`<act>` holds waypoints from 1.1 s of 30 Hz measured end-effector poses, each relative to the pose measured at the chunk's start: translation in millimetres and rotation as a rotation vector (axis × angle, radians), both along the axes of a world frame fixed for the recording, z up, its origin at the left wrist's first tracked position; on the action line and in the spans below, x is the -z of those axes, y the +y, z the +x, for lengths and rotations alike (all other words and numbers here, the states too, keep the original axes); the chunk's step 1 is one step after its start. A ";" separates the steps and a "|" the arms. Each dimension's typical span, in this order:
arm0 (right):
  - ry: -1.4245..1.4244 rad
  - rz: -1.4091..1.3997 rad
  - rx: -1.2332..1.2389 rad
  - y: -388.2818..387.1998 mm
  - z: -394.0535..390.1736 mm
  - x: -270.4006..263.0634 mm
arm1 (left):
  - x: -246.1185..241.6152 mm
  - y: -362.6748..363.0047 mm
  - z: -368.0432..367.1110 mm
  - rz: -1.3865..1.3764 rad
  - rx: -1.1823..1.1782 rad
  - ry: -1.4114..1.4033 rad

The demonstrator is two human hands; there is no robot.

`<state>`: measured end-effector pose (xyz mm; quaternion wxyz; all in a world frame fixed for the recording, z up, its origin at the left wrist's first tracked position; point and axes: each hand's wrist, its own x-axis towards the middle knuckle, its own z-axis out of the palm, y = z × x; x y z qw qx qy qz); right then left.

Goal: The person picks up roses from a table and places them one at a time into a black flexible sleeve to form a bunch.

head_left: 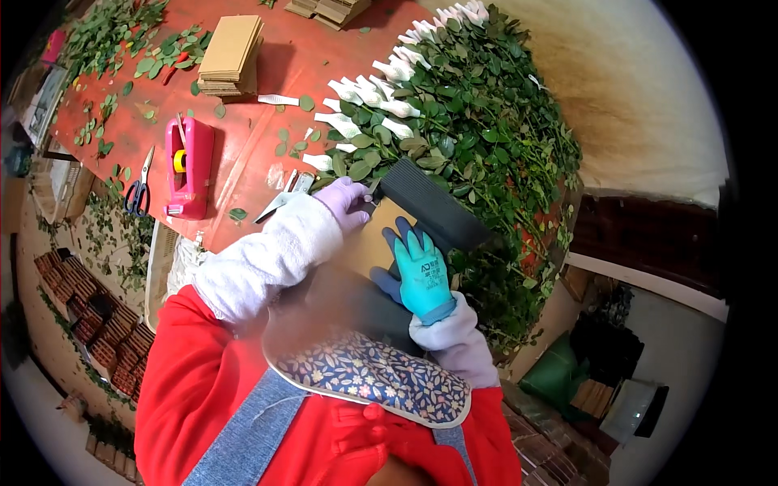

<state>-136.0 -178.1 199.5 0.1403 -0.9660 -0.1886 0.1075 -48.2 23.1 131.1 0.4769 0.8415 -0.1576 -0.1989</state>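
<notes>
My left hand (345, 203), in a pale purple glove, has its fingers bent at the upper left edge of a brown cardboard sheet (380, 228). Whether those fingers grip anything is hidden. Spread over the sheet's right side is my right hand (422, 270), in a teal glove with dark fingertips. Behind the sheet stands a black ribbed mat or panel (431, 200). Cut rose stems (486, 133) with dense leaves are heaped past it, their heads in white foam net sleeves (364, 91). Partly under my left cuff, a metal-bladed tool (273, 206) lies on the table.
On the red tabletop (273, 54) are a pink tape dispenser (193, 176), scissors (141, 185), a stack of cardboard sheets (230, 54) and a loose foam sleeve (278, 99). Leaf clippings (115, 33) are scattered at the upper left. Boxes (100, 322) stand on the floor at left.
</notes>
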 end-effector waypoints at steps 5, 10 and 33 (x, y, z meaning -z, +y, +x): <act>-0.003 -0.006 0.009 -1.0 -1.2 -2.0 | 8.0 -10.1 -5.7 -0.257 -0.145 -0.103; 0.004 -0.028 0.005 -1.0 -0.4 -0.1 | 27.7 -8.7 -2.0 -0.284 -0.129 -0.225; 0.013 -0.075 0.022 -0.7 -3.1 -1.3 | -29.7 50.7 18.0 0.439 0.139 -0.033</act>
